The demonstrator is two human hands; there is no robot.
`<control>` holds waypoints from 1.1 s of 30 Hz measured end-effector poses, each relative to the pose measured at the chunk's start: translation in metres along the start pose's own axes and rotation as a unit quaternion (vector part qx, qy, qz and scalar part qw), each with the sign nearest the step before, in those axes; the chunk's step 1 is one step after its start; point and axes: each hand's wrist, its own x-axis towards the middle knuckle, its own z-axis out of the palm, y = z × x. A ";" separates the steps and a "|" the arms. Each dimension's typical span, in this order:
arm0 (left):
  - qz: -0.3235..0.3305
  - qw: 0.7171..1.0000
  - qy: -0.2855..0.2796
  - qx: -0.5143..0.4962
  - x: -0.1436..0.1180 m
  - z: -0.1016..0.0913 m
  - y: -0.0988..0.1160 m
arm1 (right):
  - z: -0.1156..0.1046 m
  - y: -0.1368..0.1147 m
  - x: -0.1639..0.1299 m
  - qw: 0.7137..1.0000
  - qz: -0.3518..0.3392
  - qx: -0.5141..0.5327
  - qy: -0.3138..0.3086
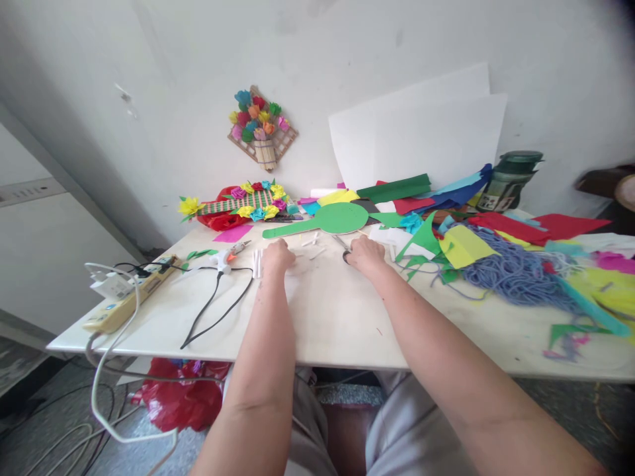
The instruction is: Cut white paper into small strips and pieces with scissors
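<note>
My right hand (366, 254) is closed round a pair of scissors (340, 243), whose blades point up and left toward a green round-headed paper cutout (342, 218) with a long handle-like strip. My left hand (278, 256) rests on the table with its fingers curled together; whatever they hold, if anything, is hidden. Right beside it on the left lie several short white sticks (256, 263). Small white pieces (311, 239) are scattered between the two hands, just below the green cutout.
A glue gun (224, 259) with a looping black cord lies left, near a power strip (133, 294). Blue-grey yarn (516, 268) and coloured paper crowd the right side. A flower-decorated craft (243, 203) lies behind, and a dark green bottle (510, 182) stands back right.
</note>
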 end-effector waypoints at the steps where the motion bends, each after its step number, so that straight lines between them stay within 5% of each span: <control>1: 0.003 1.000 -0.011 0.000 0.000 -0.001 -0.001 | 0.000 0.000 0.000 1.000 0.000 0.001 0.001; 26: -0.039 0.982 0.140 -0.120 0.016 0.012 -0.007 | -0.001 -0.001 -0.001 1.000 0.001 0.002 -0.005; 29: -0.009 0.983 0.149 -0.104 0.013 0.014 -0.002 | -0.001 -0.001 -0.001 1.000 0.001 0.002 -0.006; 33: 0.113 0.982 0.140 -0.056 0.009 0.026 0.010 | 0.002 0.000 0.001 1.000 -0.003 0.000 -0.001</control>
